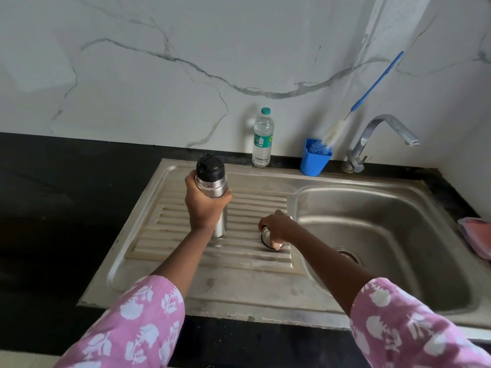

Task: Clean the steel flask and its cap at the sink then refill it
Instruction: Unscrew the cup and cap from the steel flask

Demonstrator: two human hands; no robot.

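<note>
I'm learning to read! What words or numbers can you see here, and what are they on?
On the water bottle, a green label: print too small and blurred to read.
On the steel flask, cap and blue cup: no writing shows.
So nothing here can be read.

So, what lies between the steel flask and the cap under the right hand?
Nothing stands there: in the head view only bare drainboard ribs separate the steel flask from the cap that the right hand grips.
</note>
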